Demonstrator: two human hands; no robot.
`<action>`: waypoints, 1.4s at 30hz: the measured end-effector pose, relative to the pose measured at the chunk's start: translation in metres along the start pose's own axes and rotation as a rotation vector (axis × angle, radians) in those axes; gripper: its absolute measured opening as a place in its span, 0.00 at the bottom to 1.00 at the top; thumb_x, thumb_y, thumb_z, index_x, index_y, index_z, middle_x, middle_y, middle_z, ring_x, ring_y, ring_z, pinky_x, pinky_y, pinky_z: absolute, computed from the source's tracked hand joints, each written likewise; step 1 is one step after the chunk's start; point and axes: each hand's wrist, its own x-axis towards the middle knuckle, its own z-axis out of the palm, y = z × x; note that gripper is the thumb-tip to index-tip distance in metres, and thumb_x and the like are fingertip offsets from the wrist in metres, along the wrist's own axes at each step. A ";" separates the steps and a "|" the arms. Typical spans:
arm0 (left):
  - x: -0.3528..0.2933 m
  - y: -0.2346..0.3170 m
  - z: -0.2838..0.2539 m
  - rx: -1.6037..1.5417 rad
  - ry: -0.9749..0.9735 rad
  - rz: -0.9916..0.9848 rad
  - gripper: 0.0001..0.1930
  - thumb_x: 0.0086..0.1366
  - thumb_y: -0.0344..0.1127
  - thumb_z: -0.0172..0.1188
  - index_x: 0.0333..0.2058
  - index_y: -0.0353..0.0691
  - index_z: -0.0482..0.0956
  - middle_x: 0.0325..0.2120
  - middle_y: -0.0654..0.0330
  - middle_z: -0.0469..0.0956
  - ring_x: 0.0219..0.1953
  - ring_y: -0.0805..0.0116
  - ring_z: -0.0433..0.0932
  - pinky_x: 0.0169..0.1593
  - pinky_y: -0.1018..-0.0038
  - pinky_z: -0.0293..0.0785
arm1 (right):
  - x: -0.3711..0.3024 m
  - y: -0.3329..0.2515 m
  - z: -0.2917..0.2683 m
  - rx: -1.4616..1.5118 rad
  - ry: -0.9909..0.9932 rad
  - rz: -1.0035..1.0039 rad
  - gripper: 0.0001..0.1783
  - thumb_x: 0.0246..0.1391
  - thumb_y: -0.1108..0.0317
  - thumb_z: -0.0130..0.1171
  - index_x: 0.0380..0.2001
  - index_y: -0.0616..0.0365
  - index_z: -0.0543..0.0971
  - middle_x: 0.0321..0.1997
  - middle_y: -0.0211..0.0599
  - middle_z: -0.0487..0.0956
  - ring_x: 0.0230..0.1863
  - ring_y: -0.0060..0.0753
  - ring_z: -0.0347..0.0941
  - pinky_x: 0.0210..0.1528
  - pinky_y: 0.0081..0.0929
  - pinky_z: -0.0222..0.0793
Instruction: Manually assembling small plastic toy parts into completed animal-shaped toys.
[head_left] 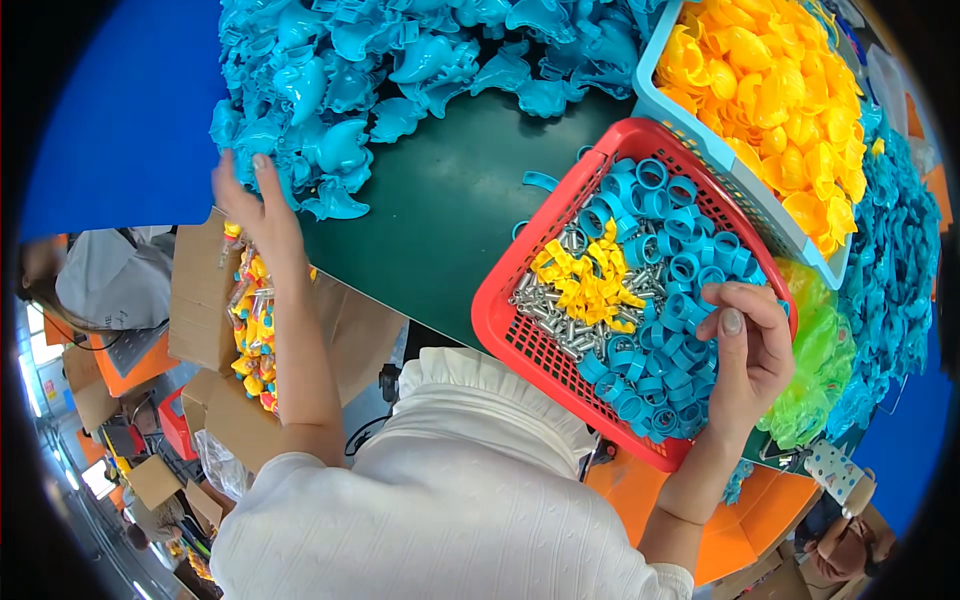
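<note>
My left hand (262, 215) is raised at the left edge of a heap of shiny blue moulded plastic shells (430, 60). Its thumb and fingers are spread, with nothing seen between them. On the right, my right hand (750, 355) hovers over a red plastic basket (500, 290), fingers curled in toward the thumb; whatever they may grip is hidden. The basket lies tilted and holds many blue plastic rings (665, 385), small silvery metal cylinders (550, 318) and a clump of small yellow plastic pieces (590, 275).
A light-blue crate (700, 130) of yellow shells (770, 90) stands behind the basket. Beside it are a green plastic bag (815, 350) and another blue heap (885, 290). Below my left arm, a cardboard box (205, 295) holds colourful wrapped toys (255, 330). A green tabletop (430, 200) lies between.
</note>
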 end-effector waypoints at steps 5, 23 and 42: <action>-0.047 0.019 0.024 0.091 -0.157 -0.001 0.26 0.59 0.44 0.55 0.54 0.38 0.62 0.56 0.42 0.53 0.59 0.48 0.49 0.60 0.59 0.45 | 0.002 0.001 0.001 -0.021 -0.006 -0.002 0.06 0.54 0.77 0.49 0.36 0.64 0.74 0.36 0.41 0.74 0.33 0.23 0.70 0.29 0.16 0.68; -0.024 -0.006 -0.020 0.233 0.116 0.052 0.20 0.61 0.40 0.52 0.49 0.36 0.64 0.49 0.50 0.61 0.54 0.54 0.55 0.56 0.61 0.53 | 0.001 0.004 -0.004 -0.032 -0.006 0.027 0.06 0.54 0.76 0.50 0.35 0.63 0.74 0.36 0.41 0.74 0.27 0.21 0.68 0.28 0.14 0.65; 0.019 -0.053 0.006 0.144 0.252 -0.117 0.19 0.64 0.46 0.46 0.47 0.38 0.69 0.50 0.48 0.61 0.55 0.56 0.52 0.57 0.62 0.47 | 0.000 0.006 -0.006 -0.065 0.023 0.046 0.06 0.53 0.77 0.49 0.35 0.63 0.74 0.35 0.41 0.74 0.26 0.21 0.68 0.28 0.14 0.65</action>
